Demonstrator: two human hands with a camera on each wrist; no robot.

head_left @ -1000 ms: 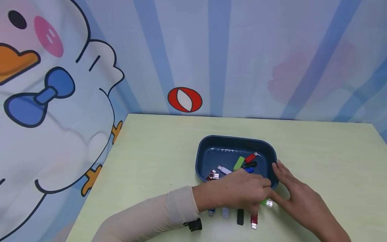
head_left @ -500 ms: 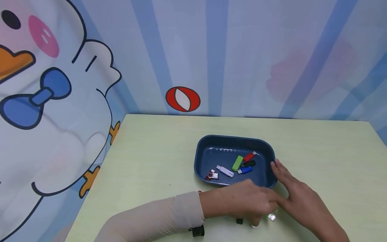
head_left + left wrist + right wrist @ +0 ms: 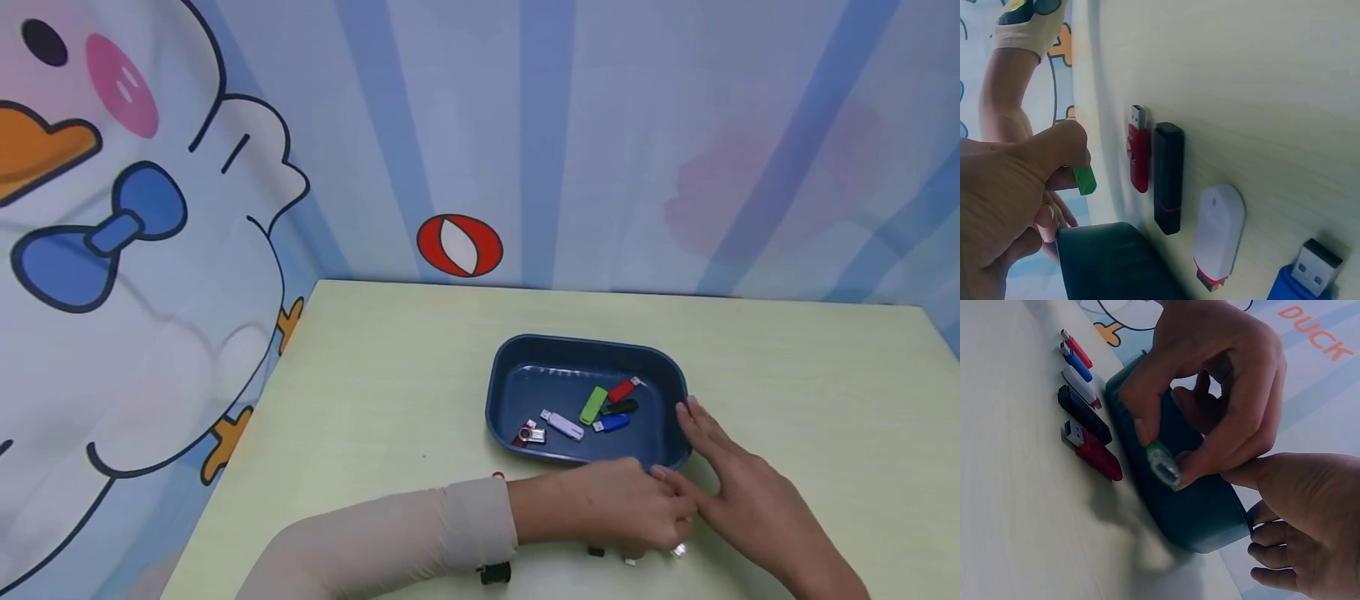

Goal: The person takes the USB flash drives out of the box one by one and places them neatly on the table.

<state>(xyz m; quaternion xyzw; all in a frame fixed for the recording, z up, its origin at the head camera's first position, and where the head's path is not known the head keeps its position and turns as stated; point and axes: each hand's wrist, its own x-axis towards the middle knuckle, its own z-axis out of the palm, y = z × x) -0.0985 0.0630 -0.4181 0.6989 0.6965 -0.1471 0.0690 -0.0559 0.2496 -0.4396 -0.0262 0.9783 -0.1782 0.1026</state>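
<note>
My left hand (image 3: 603, 504) pinches a green USB stick (image 3: 1159, 464) between thumb and fingers, its metal plug end pointing down toward the table in the right wrist view. The stick is held just in front of the dark blue tray (image 3: 585, 338). At the tray's right end, my right hand (image 3: 750, 492) touches the wall with extended fingers, its thumb reaching along the front corner beside the left hand. Below the left hand a row of USB sticks lies on the table: dark red (image 3: 1139, 159), black (image 3: 1168, 178), white (image 3: 1219, 228) and blue (image 3: 1294, 286), with a red one (image 3: 1077, 350) at the far end.
Inside the tray lie several more USB sticks, among them a green one (image 3: 592, 406), a white one (image 3: 562, 425) and a blue one (image 3: 612, 422). The pale table (image 3: 390, 358) meets a printed cartoon backdrop (image 3: 622, 150) behind.
My left hand has moved toward me and slightly right, away from the tray's front rim, with the green USB stick. It covers more of the row now. The right hand stays at the tray.
</note>
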